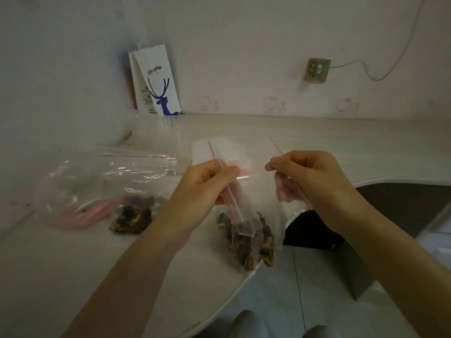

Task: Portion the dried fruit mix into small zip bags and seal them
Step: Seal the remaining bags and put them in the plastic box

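Observation:
I hold a small clear zip bag (pixel 256 198) with a red zip line above the table edge. Dark dried fruit (pixel 249 242) fills its bottom. My left hand (pixel 207 186) pinches the bag's top at its left side, and my right hand (pixel 310 176) pinches the top at its right side. Whether the zip is closed cannot be told. A large clear bag (pixel 107 176) lies on the table to the left, with more dried fruit mix (pixel 133 215) inside it. A flat stack of empty small zip bags (pixel 219 152) lies behind my hands.
A white paper bag with a blue deer print (pixel 156 84) leans against the wall at the back. The pale table (pixel 73 264) has a curved front edge. A dark chair (pixel 390 215) stands at the right. A wall socket (pixel 317 69) with a cable sits on the wall.

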